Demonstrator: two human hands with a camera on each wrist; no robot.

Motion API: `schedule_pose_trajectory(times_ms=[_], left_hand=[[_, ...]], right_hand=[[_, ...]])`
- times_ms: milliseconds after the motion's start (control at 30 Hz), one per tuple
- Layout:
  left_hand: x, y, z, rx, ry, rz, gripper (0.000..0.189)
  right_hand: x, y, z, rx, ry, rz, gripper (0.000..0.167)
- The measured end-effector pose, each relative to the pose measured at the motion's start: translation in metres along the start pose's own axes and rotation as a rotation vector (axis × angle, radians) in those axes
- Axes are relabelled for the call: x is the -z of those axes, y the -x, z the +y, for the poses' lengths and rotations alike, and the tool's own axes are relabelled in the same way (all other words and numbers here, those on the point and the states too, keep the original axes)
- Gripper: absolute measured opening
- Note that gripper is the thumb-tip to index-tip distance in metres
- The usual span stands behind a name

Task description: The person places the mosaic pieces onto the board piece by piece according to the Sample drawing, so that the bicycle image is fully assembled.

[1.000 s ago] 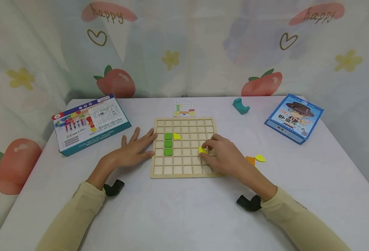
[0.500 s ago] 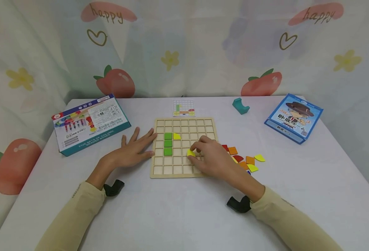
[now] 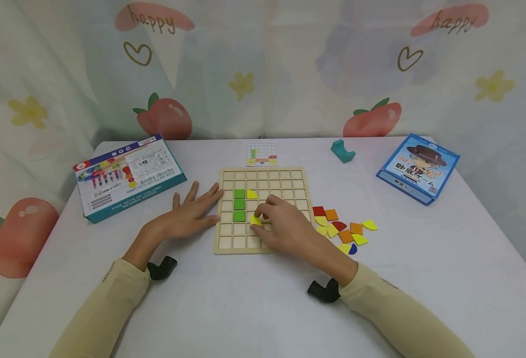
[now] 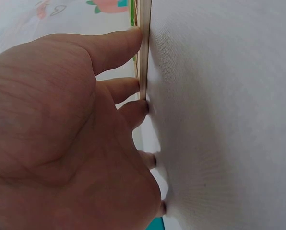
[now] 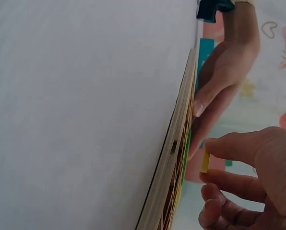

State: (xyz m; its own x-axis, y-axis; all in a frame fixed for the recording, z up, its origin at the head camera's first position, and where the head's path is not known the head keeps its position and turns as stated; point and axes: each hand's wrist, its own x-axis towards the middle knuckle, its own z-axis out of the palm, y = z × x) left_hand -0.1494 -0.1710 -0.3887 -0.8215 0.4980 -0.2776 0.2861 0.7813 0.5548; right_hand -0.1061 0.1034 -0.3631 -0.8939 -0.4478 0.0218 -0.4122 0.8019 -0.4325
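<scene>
My right hand (image 3: 285,226) pinches a yellow tile (image 3: 255,220) between thumb and index finger, over the middle of a wooden grid board (image 3: 236,251). In the right wrist view that yellow tile (image 5: 205,162) is seen edge-on, held apart from the board. Three green tiles (image 3: 239,205) stand in one column of the grid. Beside the top one lies a yellow tile with a curved edge (image 3: 251,194). My left hand (image 3: 189,214) has its fingers spread on the table. Its thumb (image 4: 119,48) and some fingertips touch the board's left edge.
Several loose red, orange, yellow and blue tiles (image 3: 346,236) lie right of the board. A printed grid card (image 3: 262,154) lies behind it. A teal curved piece (image 3: 342,151) and a blue box (image 3: 418,169) stand back right, a flat teal-edged box (image 3: 131,176) back left.
My right hand has moved left across the board with the yellow tile, uncovering the loose tiles at the right. My left hand has stayed at the board's edge.
</scene>
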Motion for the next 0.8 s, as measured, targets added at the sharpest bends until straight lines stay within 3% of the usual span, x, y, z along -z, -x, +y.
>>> schedule_pose_trajectory(times_ms=[800], left_hand=[[0.000, 0.000, 0.000, -0.006, -0.013, -0.003, 0.074]], right_hand=[[-0.021, -0.011, -0.021, 0.080, 0.065, -0.018, 0.028]])
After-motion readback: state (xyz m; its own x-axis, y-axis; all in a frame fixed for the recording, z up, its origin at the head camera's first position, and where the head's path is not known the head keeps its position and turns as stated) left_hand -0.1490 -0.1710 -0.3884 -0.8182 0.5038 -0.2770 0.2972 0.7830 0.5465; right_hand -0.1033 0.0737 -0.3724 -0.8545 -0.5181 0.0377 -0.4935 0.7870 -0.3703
